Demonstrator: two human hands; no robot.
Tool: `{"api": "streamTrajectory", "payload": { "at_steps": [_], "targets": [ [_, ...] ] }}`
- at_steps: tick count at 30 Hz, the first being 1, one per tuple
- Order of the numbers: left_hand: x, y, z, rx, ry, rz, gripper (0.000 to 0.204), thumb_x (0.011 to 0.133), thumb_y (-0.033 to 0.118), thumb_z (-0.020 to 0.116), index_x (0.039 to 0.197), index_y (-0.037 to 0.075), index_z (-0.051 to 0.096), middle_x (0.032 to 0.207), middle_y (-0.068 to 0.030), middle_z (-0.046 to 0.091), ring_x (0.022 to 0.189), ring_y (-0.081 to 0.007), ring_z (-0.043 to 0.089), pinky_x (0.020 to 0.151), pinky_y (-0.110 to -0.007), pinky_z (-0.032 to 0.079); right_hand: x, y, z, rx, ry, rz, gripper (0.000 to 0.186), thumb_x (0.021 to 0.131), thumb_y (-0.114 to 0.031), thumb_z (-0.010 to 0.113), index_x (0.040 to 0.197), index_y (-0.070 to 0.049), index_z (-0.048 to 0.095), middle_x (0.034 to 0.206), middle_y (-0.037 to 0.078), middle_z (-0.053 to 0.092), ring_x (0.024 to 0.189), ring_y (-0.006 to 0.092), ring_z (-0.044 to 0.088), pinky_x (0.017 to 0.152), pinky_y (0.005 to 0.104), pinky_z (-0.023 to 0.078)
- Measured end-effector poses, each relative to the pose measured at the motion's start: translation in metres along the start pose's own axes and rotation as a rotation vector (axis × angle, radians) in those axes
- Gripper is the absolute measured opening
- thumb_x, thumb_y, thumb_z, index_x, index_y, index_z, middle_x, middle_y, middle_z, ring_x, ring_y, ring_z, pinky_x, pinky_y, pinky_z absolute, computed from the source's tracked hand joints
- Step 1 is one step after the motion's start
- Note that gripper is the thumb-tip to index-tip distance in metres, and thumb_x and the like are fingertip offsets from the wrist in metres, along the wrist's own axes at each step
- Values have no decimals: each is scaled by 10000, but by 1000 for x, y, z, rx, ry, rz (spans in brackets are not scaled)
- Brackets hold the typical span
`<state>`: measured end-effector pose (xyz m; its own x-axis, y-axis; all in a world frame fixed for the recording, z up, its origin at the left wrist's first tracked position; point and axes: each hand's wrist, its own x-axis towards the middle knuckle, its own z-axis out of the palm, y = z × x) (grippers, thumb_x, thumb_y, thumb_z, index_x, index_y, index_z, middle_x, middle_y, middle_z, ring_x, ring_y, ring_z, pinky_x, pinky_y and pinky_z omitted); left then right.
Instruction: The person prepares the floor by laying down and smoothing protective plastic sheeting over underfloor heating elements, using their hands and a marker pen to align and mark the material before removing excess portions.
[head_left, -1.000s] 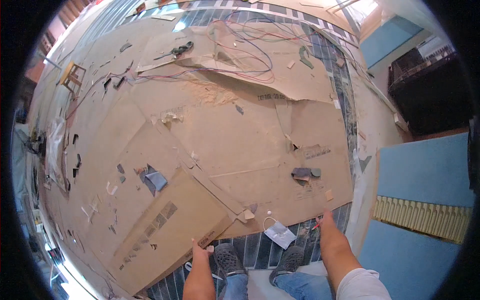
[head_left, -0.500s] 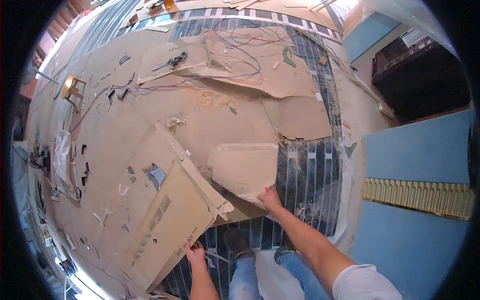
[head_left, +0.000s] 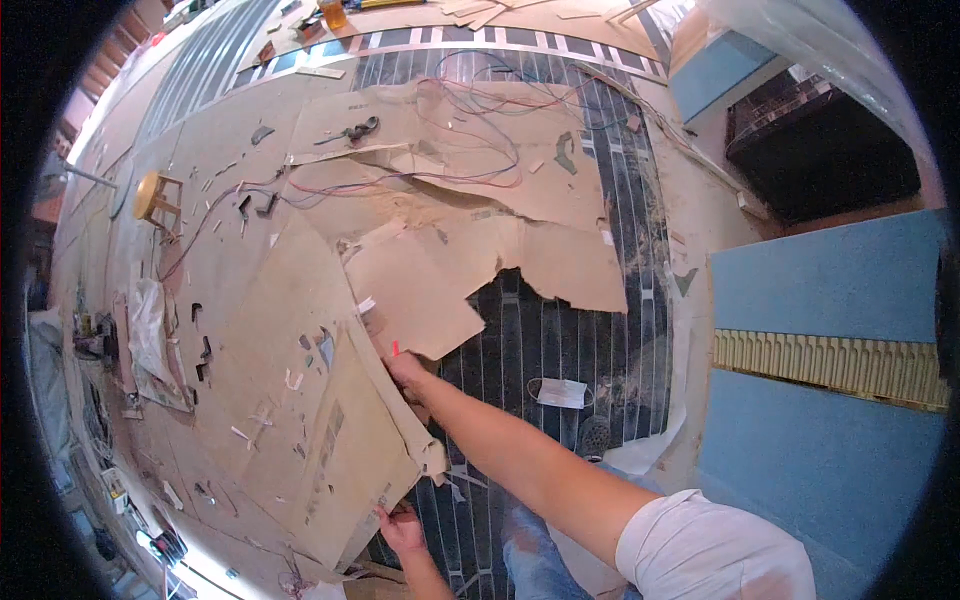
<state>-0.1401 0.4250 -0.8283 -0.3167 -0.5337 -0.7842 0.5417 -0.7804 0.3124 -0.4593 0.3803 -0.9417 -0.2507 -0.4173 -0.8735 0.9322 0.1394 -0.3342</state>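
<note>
A large flattened cardboard sheet (head_left: 350,450) lies folded over in front of me, its creased long edge running along the right side. My left hand (head_left: 403,528) is closed on its near edge, by the lower right corner. Further off, my right hand (head_left: 405,370) grips the folded edge, with my arm stretched across the floor. A small red thing (head_left: 395,348) sticks up at the right hand's fingers; I cannot make out what it is. Just beyond lies another torn cardboard piece (head_left: 425,300).
Dark striped film (head_left: 520,350) covers the floor, with a face mask (head_left: 562,393) on it. Red and blue cables (head_left: 470,180) cross more cardboard beyond. A wooden stool (head_left: 157,197) stands left; blue panels (head_left: 825,285) and a dark box (head_left: 825,150) are on the right.
My right hand has moved left from the other cardboard piece's corner to the folded sheet. That piece no longer lies over the film on the right, and the face mask shows.
</note>
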Motion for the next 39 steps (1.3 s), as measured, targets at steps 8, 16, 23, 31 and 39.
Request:
{"api": "streamTrajectory", "payload": {
  "at_steps": [8,16,23,31,39],
  "targets": [
    [13,-28,26,264,166,-207,246,922,244,511,1048,35,548,846,-65,588,813,-219,564,832,-368,470,-59,55,-2,-412,-392,85,450,837,-436,551,1022,-32,623,933,147,654,779,262,627,700,418,489],
    [-28,-80,83,1239,67,-137,254,904,225,530,1022,1,548,776,-107,617,622,-159,591,547,-254,485,-234,-67,-230,-1292,-15,70,443,829,-458,496,976,-62,630,996,181,632,936,352,602,793,465,470],
    [-135,-143,114,1283,251,-244,181,904,157,505,942,-12,556,705,-92,593,536,-129,542,444,-260,422,-348,-172,-539,-480,559,-118,202,852,-201,524,881,-19,607,706,96,608,580,177,588,537,306,488],
    [-225,-317,253,1843,44,-124,226,870,216,569,932,7,632,818,-65,628,689,-133,568,631,-247,444,-509,-315,-668,-494,622,58,201,856,-144,506,829,50,550,665,103,570,559,192,584,506,329,502],
    [-235,-396,421,1496,-82,-224,287,912,209,546,1126,18,573,877,-54,641,732,-111,584,650,-243,472,-531,-406,-723,-360,663,-137,187,835,-134,492,780,30,563,671,114,590,546,197,604,518,303,519]
  ]
}}
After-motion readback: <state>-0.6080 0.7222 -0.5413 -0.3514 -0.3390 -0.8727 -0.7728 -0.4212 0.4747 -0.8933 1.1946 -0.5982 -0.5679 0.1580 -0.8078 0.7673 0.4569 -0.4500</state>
